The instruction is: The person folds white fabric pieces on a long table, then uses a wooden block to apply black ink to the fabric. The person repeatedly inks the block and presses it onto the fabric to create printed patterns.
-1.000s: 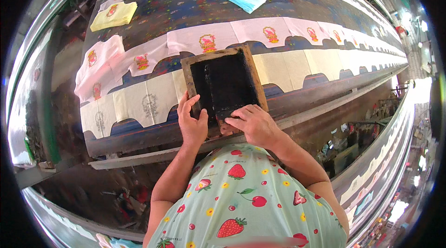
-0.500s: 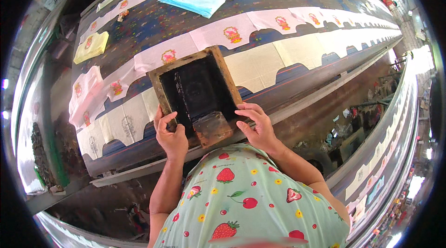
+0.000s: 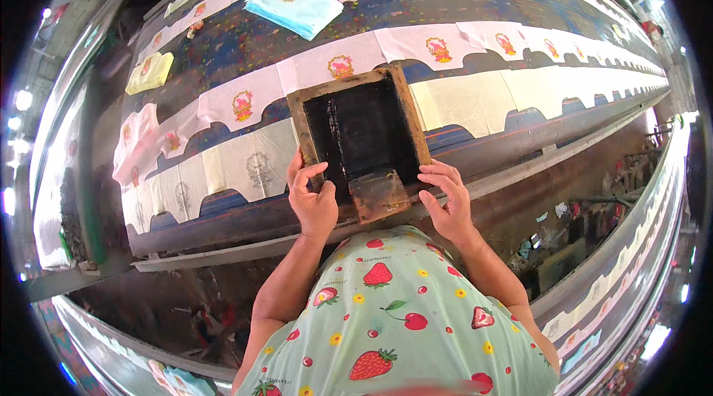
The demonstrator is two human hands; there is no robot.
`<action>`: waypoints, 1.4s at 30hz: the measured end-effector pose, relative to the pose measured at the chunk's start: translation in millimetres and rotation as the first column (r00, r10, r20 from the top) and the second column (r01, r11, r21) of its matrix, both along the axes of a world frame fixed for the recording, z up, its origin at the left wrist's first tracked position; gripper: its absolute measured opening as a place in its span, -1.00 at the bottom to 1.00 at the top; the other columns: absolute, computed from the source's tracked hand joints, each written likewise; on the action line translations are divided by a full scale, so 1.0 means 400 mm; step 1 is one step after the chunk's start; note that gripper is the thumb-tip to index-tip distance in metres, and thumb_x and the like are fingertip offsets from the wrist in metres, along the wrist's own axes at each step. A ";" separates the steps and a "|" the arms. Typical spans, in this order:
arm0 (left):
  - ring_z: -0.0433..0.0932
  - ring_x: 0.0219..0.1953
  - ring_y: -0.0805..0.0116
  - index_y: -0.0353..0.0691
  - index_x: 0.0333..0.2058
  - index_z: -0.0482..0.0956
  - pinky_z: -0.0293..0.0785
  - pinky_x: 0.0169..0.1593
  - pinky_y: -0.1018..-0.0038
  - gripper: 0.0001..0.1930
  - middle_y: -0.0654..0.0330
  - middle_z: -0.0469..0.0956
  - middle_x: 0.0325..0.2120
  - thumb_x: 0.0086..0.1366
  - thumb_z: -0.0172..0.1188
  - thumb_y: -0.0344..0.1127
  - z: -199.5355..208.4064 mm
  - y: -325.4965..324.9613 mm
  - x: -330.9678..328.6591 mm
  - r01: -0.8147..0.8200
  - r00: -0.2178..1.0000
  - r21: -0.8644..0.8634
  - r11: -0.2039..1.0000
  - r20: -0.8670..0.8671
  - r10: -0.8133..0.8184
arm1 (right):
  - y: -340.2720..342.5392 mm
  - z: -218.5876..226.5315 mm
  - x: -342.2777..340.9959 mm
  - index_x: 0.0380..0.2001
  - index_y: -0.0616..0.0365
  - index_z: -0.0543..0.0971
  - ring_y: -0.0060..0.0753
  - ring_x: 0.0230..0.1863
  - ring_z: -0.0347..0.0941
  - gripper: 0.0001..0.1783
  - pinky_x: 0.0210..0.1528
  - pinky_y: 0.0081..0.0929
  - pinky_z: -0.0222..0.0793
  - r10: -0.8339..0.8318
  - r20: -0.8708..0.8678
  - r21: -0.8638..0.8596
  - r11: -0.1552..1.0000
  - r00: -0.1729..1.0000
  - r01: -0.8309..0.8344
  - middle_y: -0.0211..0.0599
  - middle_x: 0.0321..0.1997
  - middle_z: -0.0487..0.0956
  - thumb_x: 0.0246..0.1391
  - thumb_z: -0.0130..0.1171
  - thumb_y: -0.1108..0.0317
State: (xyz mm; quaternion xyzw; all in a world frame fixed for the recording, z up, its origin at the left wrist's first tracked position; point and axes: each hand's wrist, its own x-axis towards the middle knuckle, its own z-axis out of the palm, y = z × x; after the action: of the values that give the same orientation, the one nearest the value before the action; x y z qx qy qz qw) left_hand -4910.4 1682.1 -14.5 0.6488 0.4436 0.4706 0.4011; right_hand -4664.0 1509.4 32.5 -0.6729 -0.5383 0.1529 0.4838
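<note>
Both my hands hold a wooden-framed printing screen (image 3: 343,85) whose inside is coated black. My left hand (image 3: 313,204) is closed on its left side rail, thumb and fingers bent. At the lower right corner, my right hand (image 3: 450,201) grips the other rail. A flat brown, ink-stained squeegee (image 3: 379,196) leans inside the screen at its near end. Beneath and beside the screen runs a row of cream cloth pieces (image 3: 464,104). Those left of it carry grey outline prints (image 3: 258,171); those to the right look plain. The screen hides the cloth under it.
Behind lies a row of pink cloth pieces (image 3: 412,46) with coloured motifs. Farther back on the long dark table (image 3: 245,51) are light blue cloth stacks (image 3: 295,8) and a yellow cloth stack (image 3: 150,74). A rail (image 3: 512,166) edges the table; another table stands behind at right.
My hands have moved the screen to the right along the cream row. Another grey outline print now shows on the cloth left of it.
</note>
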 end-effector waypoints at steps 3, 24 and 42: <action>0.44 0.58 -0.13 -0.18 -0.07 0.77 0.36 0.57 0.15 -0.58 -0.21 0.47 0.52 0.12 0.29 -0.75 -0.001 -0.011 0.021 -0.017 0.999 0.007 1.000 -0.043 0.017 | -0.010 0.002 0.036 0.10 0.17 0.79 0.16 0.49 0.54 -0.64 0.56 0.06 0.40 0.027 -0.007 -0.009 1.000 1.000 -0.027 -0.12 0.31 0.74 0.22 0.49 0.49; 0.41 0.60 -0.10 -0.19 -0.12 0.76 0.36 0.57 0.14 -0.63 -0.21 0.46 0.54 0.15 0.32 -0.74 -0.015 -0.025 0.053 -0.004 1.000 -0.098 0.995 -0.005 0.004 | 0.006 0.053 0.061 0.04 0.11 0.78 0.19 0.40 0.63 -0.60 0.41 0.07 0.57 0.083 0.192 0.003 0.996 0.978 -0.085 -0.12 0.27 0.74 0.12 0.52 0.59; 0.46 0.57 -0.10 -0.19 -0.13 0.75 0.38 0.54 0.16 -0.64 -0.23 0.47 0.54 0.12 0.33 -0.72 -0.027 -0.015 0.048 0.006 1.000 -0.176 0.984 0.003 -0.006 | 0.058 0.092 0.021 0.05 0.02 0.81 -0.04 0.33 0.62 -0.52 0.28 -0.06 0.60 0.413 0.434 -0.154 0.910 0.801 -0.386 -0.31 0.21 0.71 -0.02 0.55 0.45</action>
State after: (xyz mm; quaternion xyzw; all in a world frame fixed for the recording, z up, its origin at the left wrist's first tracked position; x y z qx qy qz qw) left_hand -4891.1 1676.3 -25.2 0.6114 0.4809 0.4291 0.4591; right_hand -4655.7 1532.7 69.1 -0.5749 -0.7616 0.1042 0.2804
